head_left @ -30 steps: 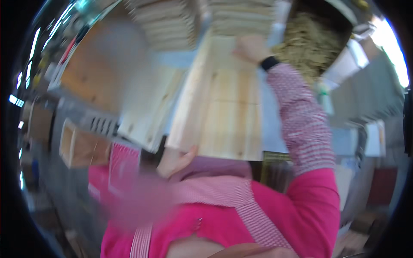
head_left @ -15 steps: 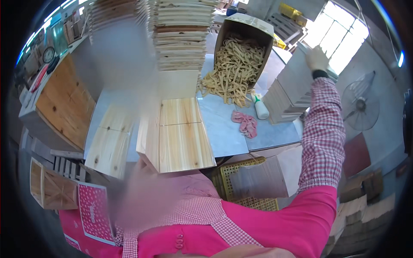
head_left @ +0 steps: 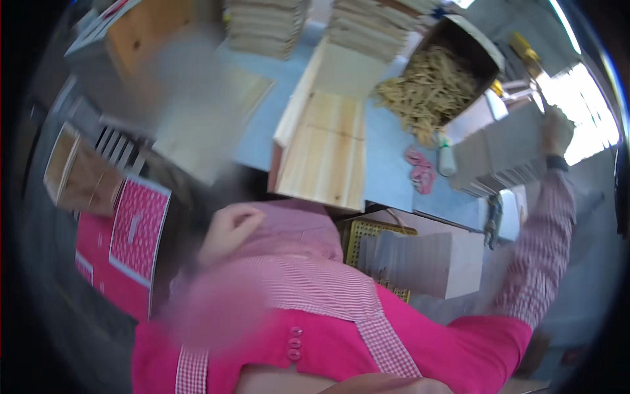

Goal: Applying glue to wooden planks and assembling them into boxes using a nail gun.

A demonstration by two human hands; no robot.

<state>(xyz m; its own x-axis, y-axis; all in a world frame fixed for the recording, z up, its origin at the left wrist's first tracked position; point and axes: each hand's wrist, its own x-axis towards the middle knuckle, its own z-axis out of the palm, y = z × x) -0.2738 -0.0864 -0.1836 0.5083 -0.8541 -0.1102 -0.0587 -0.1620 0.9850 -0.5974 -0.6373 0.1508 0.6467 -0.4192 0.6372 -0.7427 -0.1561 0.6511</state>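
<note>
My right hand [head_left: 556,130] is stretched far out to the right, its fingers closed over the top edge of a stack of thin grey-brown boards [head_left: 502,157] standing on edge. My left hand [head_left: 226,230] hangs loosely curled in front of my pink checked apron, holding nothing. It is just below the near edge of a pale wooden panel box [head_left: 325,161] lying on the blue table [head_left: 387,177]. A cardboard box full of short wooden sticks [head_left: 433,85] stands beyond the panel.
Pink gloves [head_left: 420,172] and a small white bottle [head_left: 447,157] lie on the table right of the panel. Stacks of boards [head_left: 266,26] rise at the back. A yellow crate [head_left: 367,231] holding boards [head_left: 426,262] sits under the table edge. Wooden boxes [head_left: 75,174] stand at left.
My right hand left the far end of the panel and swung right to the board stack, where it stays. My left hand has come up in front of my apron. The view has tilted.
</note>
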